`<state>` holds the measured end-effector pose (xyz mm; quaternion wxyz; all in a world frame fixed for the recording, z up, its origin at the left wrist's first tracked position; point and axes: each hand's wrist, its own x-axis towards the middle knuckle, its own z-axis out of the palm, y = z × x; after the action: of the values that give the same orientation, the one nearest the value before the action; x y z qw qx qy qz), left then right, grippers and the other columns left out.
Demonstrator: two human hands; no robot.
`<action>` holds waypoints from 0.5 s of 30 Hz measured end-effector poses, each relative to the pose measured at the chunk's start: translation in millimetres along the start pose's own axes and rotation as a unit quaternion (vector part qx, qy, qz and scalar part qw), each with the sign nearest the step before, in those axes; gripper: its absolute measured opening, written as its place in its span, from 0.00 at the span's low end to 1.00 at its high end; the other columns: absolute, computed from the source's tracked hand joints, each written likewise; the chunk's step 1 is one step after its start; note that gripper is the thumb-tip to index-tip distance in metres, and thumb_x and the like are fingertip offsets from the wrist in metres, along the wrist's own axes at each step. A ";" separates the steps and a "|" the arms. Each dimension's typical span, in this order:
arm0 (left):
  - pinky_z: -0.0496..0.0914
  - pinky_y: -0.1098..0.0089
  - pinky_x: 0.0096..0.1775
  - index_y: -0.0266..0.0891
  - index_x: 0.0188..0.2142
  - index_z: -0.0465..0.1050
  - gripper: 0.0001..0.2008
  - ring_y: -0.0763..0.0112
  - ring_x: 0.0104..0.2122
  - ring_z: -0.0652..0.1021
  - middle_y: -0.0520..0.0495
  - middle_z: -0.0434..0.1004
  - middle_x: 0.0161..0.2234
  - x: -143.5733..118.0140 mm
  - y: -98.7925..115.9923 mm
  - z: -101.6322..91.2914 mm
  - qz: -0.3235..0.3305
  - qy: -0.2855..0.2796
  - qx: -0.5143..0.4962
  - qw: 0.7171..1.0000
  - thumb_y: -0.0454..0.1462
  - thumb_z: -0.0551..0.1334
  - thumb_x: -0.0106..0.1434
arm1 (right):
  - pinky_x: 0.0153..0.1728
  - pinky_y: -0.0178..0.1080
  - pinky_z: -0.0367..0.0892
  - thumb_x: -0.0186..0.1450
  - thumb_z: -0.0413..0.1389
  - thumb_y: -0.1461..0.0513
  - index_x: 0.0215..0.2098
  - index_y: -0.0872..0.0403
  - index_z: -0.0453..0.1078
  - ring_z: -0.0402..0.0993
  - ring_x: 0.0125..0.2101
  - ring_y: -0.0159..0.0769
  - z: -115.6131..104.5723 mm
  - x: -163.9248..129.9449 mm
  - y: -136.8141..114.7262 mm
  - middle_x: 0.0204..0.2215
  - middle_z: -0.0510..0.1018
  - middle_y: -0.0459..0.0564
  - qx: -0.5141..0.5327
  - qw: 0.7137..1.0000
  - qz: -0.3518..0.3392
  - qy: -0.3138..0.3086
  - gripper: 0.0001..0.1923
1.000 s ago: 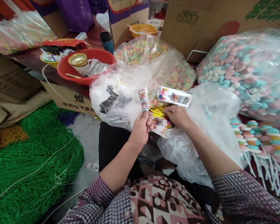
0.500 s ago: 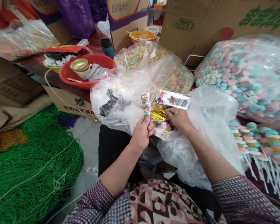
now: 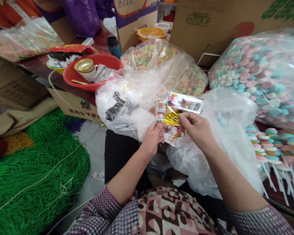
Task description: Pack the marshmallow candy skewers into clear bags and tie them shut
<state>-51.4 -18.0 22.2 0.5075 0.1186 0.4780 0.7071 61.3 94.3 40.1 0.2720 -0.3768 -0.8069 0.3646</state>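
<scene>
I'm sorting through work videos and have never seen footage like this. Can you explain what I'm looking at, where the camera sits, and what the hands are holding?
There is no machine here: a person works with two bare hands, and the camera sits on their head, looking forward and down. That is why you see forearms and a patterned top at the bottom edge.

The left hand holds a small wrapped candy stick upright. The right hand is pinched at a bundle of gold twist ties beside it; whether it grips one is too small to tell. Printed cards lie just behind, on clear plastic bags.

Around them: bags of colourful sweets, a huge bag of pink, white and blue discs, lollipops on white sticks, a red bowl, and green netting on the left.
</scene>
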 end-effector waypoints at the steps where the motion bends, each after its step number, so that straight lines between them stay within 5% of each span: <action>1: 0.56 0.78 0.18 0.38 0.30 0.67 0.15 0.84 0.13 0.55 0.62 0.53 0.16 -1.4 -0.6 1.8 -0.001 -0.003 0.016 1.000 0.48 0.65 0.61 | 0.28 0.35 0.66 0.64 0.52 0.58 0.31 0.53 0.73 0.73 0.25 0.34 0.6 -8.0 -5.7 0.24 0.78 0.46 0.011 1.000 -0.020 -0.015 0.10; 9: 0.55 0.76 0.18 0.41 0.30 0.62 0.12 0.81 0.15 0.57 0.60 0.53 0.18 -10.1 -7.4 11.7 0.018 -0.022 0.072 0.997 0.44 0.61 0.64 | 0.30 0.37 0.64 0.60 0.51 0.62 0.26 0.52 0.71 0.74 0.26 0.37 17.3 -31.3 -8.2 0.24 0.79 0.50 -0.124 0.987 -0.091 0.036 0.08; 15: 0.53 0.78 0.17 0.39 0.28 0.63 0.14 0.82 0.14 0.54 0.61 0.51 0.17 -12.6 -8.0 15.5 0.007 -0.015 0.031 0.999 0.45 0.57 0.66 | 0.31 0.37 0.65 0.61 0.52 0.62 0.27 0.52 0.72 0.75 0.28 0.37 12.0 -36.3 -11.7 0.26 0.81 0.49 -0.063 0.996 -0.061 0.028 0.08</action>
<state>-30.7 -19.7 27.8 0.5059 0.1480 0.4908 0.6937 68.5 55.1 36.4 0.2919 -0.3533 -0.8418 0.2851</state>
